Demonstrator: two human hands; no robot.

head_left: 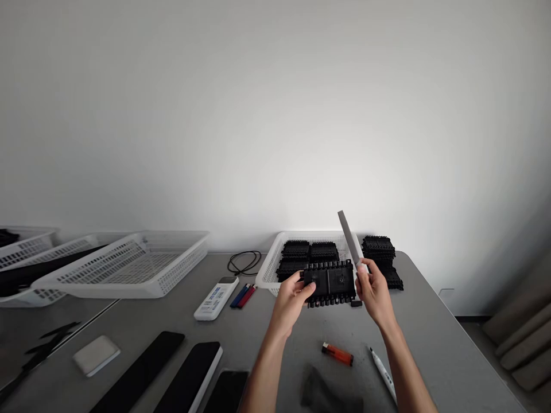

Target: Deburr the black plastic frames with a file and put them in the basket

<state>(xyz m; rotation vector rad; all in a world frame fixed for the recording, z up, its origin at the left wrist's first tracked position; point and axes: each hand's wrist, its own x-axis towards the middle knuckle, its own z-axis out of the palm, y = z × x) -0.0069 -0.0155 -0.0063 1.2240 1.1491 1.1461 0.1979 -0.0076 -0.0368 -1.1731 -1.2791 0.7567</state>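
My left hand (pixel 289 304) grips a black plastic part (pixel 328 283) by its left end, thumb across its flat face. Rounded teeth run along the part's two long edges. In my right hand (pixel 373 289) is a flat grey metal file (pixel 349 236), its blade tilted up and to the left. The file's lower end is hidden by my fingers, close to the part's right end. Behind my hands, a white basket (pixel 267 269) contains several similar black parts (pixel 296 250). More such parts (pixel 379 246) are stacked to its right.
An orange lighter (pixel 338 354), a white marker (pixel 383 370) and a dark cloth (pixel 329 390) lie nearest me. Leftward are blue and red lighters (pixel 243 295), a white device (pixel 216 298), a black cable (pixel 243 263), dark flat objects (pixel 189 376) and a white basket (pixel 150 287).
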